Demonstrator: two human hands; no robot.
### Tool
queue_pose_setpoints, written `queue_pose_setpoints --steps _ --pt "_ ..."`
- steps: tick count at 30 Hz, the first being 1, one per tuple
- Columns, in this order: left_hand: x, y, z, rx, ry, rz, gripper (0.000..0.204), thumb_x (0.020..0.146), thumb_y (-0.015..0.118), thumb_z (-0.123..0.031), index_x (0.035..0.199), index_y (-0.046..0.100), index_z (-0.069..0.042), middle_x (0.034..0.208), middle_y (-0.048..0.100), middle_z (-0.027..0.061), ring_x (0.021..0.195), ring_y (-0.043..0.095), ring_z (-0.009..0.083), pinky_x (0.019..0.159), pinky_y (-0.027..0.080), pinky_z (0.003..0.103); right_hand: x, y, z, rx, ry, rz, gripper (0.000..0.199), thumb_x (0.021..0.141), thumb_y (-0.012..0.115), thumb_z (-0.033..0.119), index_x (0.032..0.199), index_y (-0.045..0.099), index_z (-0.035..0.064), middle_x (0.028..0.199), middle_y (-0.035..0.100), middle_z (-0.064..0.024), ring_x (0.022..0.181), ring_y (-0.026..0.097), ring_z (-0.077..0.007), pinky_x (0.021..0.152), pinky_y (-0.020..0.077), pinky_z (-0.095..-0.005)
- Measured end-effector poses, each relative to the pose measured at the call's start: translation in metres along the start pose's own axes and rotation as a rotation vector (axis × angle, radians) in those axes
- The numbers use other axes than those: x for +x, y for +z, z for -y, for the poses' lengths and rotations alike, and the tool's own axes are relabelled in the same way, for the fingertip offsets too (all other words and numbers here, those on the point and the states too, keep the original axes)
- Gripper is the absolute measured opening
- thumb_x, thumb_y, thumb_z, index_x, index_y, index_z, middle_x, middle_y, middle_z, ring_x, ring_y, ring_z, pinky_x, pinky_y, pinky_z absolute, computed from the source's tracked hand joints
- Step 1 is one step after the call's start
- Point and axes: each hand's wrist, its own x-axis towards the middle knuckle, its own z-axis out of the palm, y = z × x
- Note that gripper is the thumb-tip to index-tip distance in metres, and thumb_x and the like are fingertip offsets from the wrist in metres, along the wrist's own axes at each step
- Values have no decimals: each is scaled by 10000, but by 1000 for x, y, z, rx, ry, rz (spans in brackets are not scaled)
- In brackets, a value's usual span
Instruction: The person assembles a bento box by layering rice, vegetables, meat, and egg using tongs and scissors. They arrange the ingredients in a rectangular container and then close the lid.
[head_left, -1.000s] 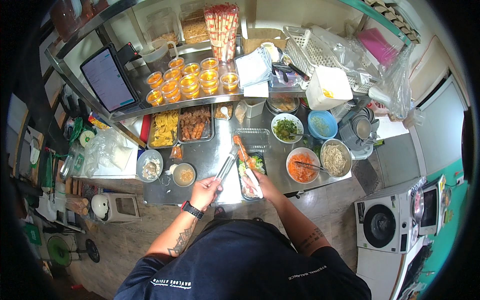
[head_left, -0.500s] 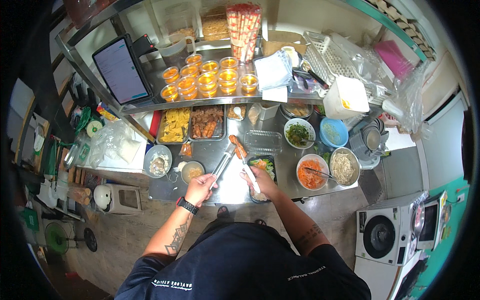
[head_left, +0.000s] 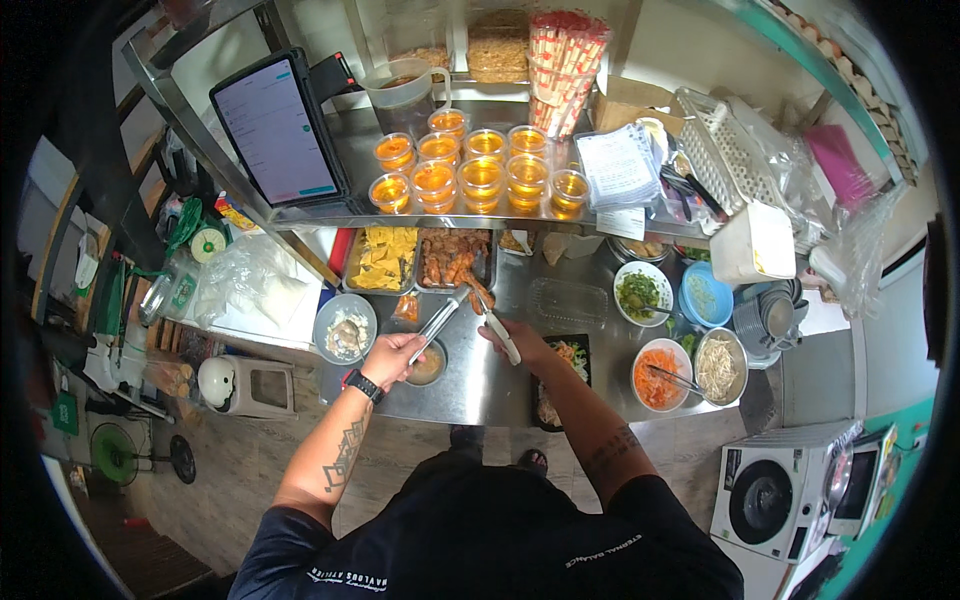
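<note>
My left hand [head_left: 393, 362] is closed around metal tongs [head_left: 440, 318], whose tips grip a piece of browned meat [head_left: 482, 296]. In my right hand [head_left: 522, 348] is a pair of scissors with white handles [head_left: 500, 338]; the blades reach the meat and are partly hidden by it. Both tools meet at the front right corner of a metal tray of browned meat [head_left: 450, 255]. Under my right forearm lies a black takeaway tray [head_left: 588, 365] with vegetables and other food, partly covered by the arm. A small bowl [head_left: 428, 368] sits beside my left hand.
A tray of yellow slices [head_left: 385, 258] and a grey bowl [head_left: 345, 328] are at left. On the right are bowls of greens [head_left: 640, 292], shredded carrot [head_left: 660, 375] and bean sprouts [head_left: 720, 368]. A shelf [head_left: 340, 212] above holds sauce cups [head_left: 482, 185] and a tablet [head_left: 275, 130].
The view has shifted, so the counter appears farther right. Relative to it, both hands have moved left with the tongs, scissors and meat, closer to the meat tray and away from the black takeaway tray.
</note>
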Motion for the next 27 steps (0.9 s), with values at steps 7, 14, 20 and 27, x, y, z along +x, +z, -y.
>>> queue_pose_setpoints --steps 7,14,20,27 --pt "47 -34 0 16 -22 23 280 1009 665 -292 1109 725 -38 785 672 16 437 445 54 369 280 229 56 1 -12 3 34 2 729 827 783 625 1219 699 16 738 635 -37 638 608 -126 561 485 -306" --pt "75 -46 -8 102 -74 27 240 1020 651 -269 1006 716 -39 772 677 24 466 469 61 394 312 229 95 4 -2 -216 20 -56 577 873 738 610 1032 675 59 644 589 -15 544 583 -120 502 453 -301" --pt "90 -50 -5 140 -64 32 291 1026 640 -316 966 700 -38 735 659 15 469 486 62 375 333 241 115 1 -13 -179 42 -30 555 878 753 578 1068 705 58 594 579 0 496 570 -106 452 442 -305" --pt "98 -53 -3 112 -127 10 300 1007 666 -287 1142 709 -23 820 697 48 458 477 76 383 341 242 153 -6 -56 -486 -267 -156 538 869 753 582 963 719 53 628 636 -42 496 606 -136 488 488 -315"
